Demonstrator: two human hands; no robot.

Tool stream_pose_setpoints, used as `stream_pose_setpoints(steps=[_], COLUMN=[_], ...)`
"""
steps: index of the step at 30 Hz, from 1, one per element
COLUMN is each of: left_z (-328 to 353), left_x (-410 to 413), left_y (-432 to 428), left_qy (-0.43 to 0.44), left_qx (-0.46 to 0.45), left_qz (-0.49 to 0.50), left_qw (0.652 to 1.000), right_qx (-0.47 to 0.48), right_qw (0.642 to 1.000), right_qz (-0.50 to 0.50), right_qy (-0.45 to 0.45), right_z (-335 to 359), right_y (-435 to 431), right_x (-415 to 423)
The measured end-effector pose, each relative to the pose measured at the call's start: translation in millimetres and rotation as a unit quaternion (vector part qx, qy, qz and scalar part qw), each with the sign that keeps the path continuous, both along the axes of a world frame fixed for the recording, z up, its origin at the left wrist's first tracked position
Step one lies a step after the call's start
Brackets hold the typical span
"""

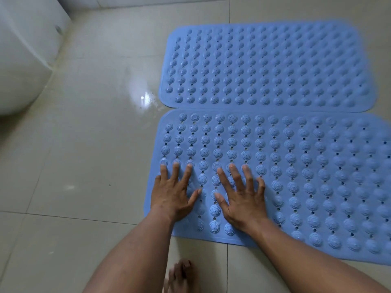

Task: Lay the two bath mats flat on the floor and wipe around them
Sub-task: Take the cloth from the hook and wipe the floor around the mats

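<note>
I am low over a bathroom floor [88, 144] of large glossy beige tiles with thin grout lines, and a wet glare shines on one tile just left of where the two mats meet. At ten o'clock a rounded white fixture [23, 66] bulges in from the wall, and its kind I cannot tell. Both blue rubber bath mats lie flat, long edges touching or nearly so: the far mat [268, 66] at one o'clock, the near mat [306, 182] from the centre out to four o'clock, running past the right edge of the view. Each is a rounded rectangle covered in rows of ridged round bumps with small drain holes between them. My left hand [172, 192] lies palm-down at the near mat's left end, fingers spread apart and gripping nothing; my right hand [243, 199] lies flat beside it, likewise splayed and empty. My forearms cover part of the mat's near-left corner. At six o'clock my bare foot [179, 275] stands on the tile, just short of the near mat.
</note>
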State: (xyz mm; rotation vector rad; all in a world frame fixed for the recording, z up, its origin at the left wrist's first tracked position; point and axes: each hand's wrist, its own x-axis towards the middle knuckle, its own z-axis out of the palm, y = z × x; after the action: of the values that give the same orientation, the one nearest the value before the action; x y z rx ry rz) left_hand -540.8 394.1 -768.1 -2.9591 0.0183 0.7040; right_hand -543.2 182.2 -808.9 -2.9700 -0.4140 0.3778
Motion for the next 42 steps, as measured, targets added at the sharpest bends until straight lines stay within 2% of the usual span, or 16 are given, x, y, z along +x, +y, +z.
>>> stream_pose_setpoints(steps=[4,7,10,12,16,20,24,28,34,42], left_z=[11,34,80,121,222,340,457,553,636,643], left_x=[-18,-7,30,65,152,234,281,297,300,307], left_y=[-13,-22,-39,-55,-87,-113,-130,-140,-155,-152], left_qy=[0.05,0.098,0.174,0.181,0.056,-0.093,-0.192,-0.266,-0.325,-0.323], left_qx=[0.003,0.015,-0.001,-0.013,-0.042,-0.056,-0.038,-0.031,-0.027,-0.025], left_qz=[0.032,0.04,0.032,0.02,-0.02,-0.064,-0.081,-0.092,-0.087,-0.078], left_qw=[0.998,0.994,0.984,0.983,0.997,0.992,0.977,0.959,0.941,0.943], right_qx=[0.016,-0.013,-0.054,-0.06,-0.027,0.034,0.058,0.071,0.078,0.074], right_qw=[0.998,0.984,0.976,0.979,0.996,0.997,0.986,0.971,0.962,0.962], right_qz=[0.052,0.119,0.099,0.062,0.018,-0.017,-0.029,-0.051,-0.058,-0.054], right_qy=[0.035,0.135,0.185,0.182,0.083,-0.06,-0.156,-0.224,-0.254,-0.259], right_z=[9,44,99,140,250,390,514,603,671,679], right_y=[-22,-41,-54,-63,-79,-99,-122,-143,-157,-164], right_x=[-5,15,51,88,178,248,279,292,302,312])
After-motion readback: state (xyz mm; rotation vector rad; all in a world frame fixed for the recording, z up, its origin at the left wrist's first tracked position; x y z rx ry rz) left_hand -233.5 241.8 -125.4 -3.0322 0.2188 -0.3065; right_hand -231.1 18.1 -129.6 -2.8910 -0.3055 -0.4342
